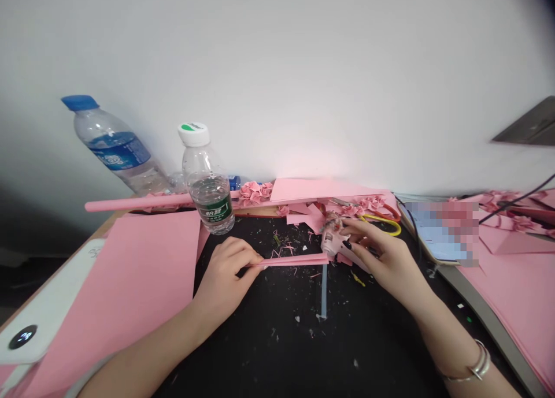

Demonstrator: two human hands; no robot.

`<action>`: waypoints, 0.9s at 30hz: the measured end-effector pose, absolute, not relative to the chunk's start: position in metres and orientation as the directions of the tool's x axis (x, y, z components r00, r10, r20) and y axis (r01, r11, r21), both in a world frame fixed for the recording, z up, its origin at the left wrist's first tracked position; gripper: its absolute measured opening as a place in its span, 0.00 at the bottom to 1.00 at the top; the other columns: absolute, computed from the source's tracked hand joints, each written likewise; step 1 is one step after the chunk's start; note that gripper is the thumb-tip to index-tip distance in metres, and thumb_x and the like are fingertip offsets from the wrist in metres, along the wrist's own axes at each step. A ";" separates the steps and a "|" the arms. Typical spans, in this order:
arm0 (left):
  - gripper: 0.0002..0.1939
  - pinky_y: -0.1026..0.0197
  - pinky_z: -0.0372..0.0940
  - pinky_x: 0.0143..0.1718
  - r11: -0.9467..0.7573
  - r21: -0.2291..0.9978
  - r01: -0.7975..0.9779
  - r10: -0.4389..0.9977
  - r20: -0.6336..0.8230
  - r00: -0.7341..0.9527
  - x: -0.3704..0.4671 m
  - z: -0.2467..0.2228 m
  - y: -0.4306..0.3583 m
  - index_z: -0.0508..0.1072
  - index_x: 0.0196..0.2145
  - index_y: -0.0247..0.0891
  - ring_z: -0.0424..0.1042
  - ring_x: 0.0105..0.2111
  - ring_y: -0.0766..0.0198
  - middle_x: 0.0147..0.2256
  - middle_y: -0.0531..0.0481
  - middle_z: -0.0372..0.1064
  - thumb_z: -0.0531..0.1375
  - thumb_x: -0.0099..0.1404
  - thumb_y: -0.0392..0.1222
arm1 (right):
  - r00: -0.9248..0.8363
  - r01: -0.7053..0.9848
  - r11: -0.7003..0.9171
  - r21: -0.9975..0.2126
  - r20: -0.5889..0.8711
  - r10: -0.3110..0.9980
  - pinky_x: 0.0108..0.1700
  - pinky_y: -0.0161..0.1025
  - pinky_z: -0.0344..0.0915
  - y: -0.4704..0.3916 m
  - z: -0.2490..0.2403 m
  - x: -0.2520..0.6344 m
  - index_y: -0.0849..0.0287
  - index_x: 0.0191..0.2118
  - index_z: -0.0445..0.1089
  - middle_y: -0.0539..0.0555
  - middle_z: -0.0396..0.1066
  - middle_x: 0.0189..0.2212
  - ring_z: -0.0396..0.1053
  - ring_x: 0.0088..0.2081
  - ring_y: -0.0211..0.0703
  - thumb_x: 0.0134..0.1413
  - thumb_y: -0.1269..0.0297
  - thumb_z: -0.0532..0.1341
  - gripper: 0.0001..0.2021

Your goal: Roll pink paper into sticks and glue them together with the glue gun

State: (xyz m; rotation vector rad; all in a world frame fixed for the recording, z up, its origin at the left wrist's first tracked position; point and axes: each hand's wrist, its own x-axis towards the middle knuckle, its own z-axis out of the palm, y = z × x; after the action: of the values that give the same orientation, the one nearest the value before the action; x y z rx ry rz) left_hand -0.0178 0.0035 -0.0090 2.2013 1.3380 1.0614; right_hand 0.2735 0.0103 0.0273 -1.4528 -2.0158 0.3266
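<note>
A narrow folded pink paper strip [297, 261] lies level over the black mat [269, 357]. My left hand [229, 271] pinches its left end between thumb and fingers. The strip's right end meets a small pale pink device [333, 241], which looks like a glue gun. My right hand [385, 259] is at that device, its fingers curved round the right side; how firmly it holds is partly hidden. Below the device a thin translucent bluish stick [324, 291] lies on the mat. Small paper scraps are scattered around.
A water bottle [212, 196] and a blue-capped bottle [117, 149] stand at the back left. Pink sheets [143, 265] cover a white device [52, 305]. Yellow-handled scissors [392, 227], folded paper roses [255, 193] and a phone-like screen [437, 236] lie near the wall.
</note>
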 end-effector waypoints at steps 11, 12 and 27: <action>0.08 0.55 0.57 0.39 -0.545 0.566 0.619 0.835 0.439 0.332 -0.016 -0.009 0.004 0.69 0.25 0.38 0.65 0.35 0.61 0.29 0.51 0.69 0.57 0.61 0.32 | -0.352 0.604 0.476 -0.640 0.322 0.879 0.33 0.34 0.67 -0.013 0.029 0.245 0.58 0.48 0.67 0.51 0.74 0.30 0.71 0.30 0.39 0.55 0.67 0.57 0.14; 0.08 0.55 0.56 0.40 -0.559 0.545 0.625 0.826 0.433 0.361 -0.015 -0.009 0.003 0.70 0.26 0.39 0.65 0.36 0.61 0.30 0.51 0.69 0.57 0.62 0.32 | -0.337 0.616 0.463 -0.637 0.318 0.886 0.32 0.33 0.67 -0.015 0.027 0.239 0.57 0.45 0.69 0.51 0.74 0.30 0.71 0.30 0.38 0.55 0.68 0.57 0.12; 0.15 0.53 0.50 0.44 -0.735 0.330 0.592 0.673 0.460 0.579 0.003 -0.007 -0.014 0.63 0.51 0.35 0.68 0.35 0.63 0.37 0.48 0.72 0.48 0.68 0.29 | -0.377 0.458 0.652 -0.604 0.532 0.758 0.36 0.33 0.69 -0.040 0.024 0.212 0.57 0.46 0.66 0.53 0.74 0.34 0.71 0.33 0.39 0.52 0.66 0.63 0.14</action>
State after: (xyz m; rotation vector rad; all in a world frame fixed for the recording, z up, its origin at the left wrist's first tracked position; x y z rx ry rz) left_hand 0.0025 -0.0143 -0.0072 2.6649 1.0746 0.8656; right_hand 0.2122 -0.0403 0.0242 -0.9446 -2.0366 0.4571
